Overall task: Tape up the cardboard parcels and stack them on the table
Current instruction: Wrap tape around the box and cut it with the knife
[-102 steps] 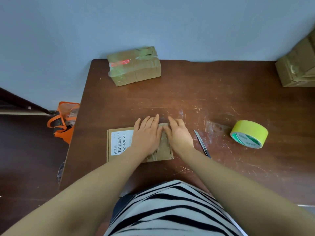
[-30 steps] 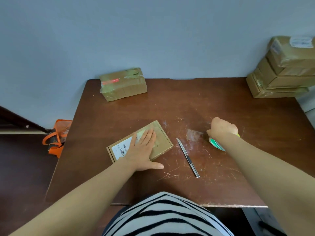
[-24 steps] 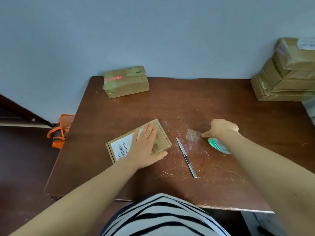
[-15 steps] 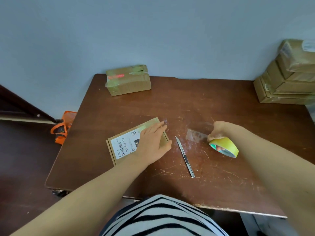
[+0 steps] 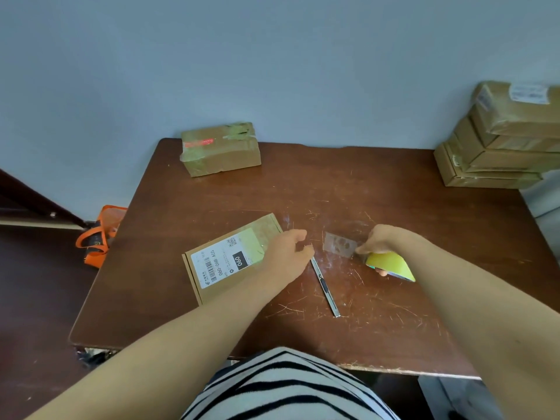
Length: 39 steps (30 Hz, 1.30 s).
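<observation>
Two hands are placed beside the knife (image 5: 325, 286): left of it, loosely curled, empty fingers of the left hand (image 5: 288, 256) are held over the flat parcel (image 5: 224, 262); right of it, the tape roll (image 5: 389, 263) is gripped by fingers of the right hand (image 5: 383, 239).

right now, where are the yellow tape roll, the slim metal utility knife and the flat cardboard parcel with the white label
yellow tape roll (image 5: 386, 262): head view, on its yellow outer band
slim metal utility knife (image 5: 325, 287): head view, middle of the handle
flat cardboard parcel with the white label (image 5: 225, 263): head view, on the label

Scratched wooden table (image 5: 303, 183), matt cardboard parcel (image 5: 212, 277), metal knife (image 5: 325, 287)
</observation>
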Each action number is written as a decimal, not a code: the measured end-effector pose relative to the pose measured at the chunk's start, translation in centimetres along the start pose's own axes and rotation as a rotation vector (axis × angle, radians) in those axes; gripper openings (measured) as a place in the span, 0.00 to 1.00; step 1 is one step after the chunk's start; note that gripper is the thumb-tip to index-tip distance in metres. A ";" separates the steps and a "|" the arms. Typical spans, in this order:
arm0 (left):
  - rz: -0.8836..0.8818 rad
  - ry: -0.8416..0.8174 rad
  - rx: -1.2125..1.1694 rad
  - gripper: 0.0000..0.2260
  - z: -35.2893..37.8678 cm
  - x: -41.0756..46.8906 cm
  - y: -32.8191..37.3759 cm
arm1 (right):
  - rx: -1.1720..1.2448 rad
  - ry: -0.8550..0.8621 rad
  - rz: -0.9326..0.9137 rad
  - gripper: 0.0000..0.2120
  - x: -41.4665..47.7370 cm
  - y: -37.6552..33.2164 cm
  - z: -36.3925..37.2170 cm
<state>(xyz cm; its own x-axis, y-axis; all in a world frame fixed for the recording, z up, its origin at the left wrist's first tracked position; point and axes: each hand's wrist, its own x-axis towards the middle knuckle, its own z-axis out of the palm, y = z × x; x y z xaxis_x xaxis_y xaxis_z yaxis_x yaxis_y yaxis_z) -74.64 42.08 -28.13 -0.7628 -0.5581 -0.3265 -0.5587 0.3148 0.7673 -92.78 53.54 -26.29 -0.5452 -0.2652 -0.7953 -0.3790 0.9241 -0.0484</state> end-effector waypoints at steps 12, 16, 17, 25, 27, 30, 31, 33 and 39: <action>-0.852 -0.377 -1.245 0.31 1.7 0.3 2.3 | -0.190 0.359 -0.190 0.07 -6.4 -5.4 -1.7; -0.790 -0.329 -1.541 0.27 2.0 0.9 3.4 | -0.036 0.374 -0.251 0.08 -9.8 -4.2 -4.2; -0.760 -0.296 -1.546 0.19 2.1 1.1 3.6 | -0.013 0.372 -0.237 0.10 -10.2 -3.6 -4.2; -0.624 -0.194 -1.316 0.05 1.4 2.8 4.2 | 0.422 0.276 -0.234 0.13 -9.2 1.8 -0.4; -0.590 -0.142 -1.220 0.07 1.0 3.3 4.4 | 0.629 0.185 -0.290 0.18 -8.8 3.3 0.5; -0.534 -0.097 -1.097 0.07 -0.1 4.3 4.4 | 0.949 0.133 -0.450 0.25 -8.3 5.5 1.7; -0.523 -0.082 -1.071 0.07 -0.5 4.5 4.3 | 1.040 0.135 -0.518 0.27 -8.0 6.1 2.2; -0.523 -0.034 -1.016 0.06 -1.1 5.1 4.2 | 1.202 0.122 -0.621 0.27 -7.4 6.7 3.8; -0.538 0.134 -0.966 0.05 -1.6 5.8 4.6 | 0.965 0.374 -0.513 0.18 -5.5 7.1 4.9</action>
<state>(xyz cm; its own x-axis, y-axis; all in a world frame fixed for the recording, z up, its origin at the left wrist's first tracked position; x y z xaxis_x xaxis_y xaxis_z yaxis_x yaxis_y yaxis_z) -81.12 39.07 -25.58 -0.4239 -0.5385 -0.7282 -0.2732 -0.6905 0.6697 -88.87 62.93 -25.22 -0.7409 -0.5864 -0.3274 0.0212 0.4669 -0.8841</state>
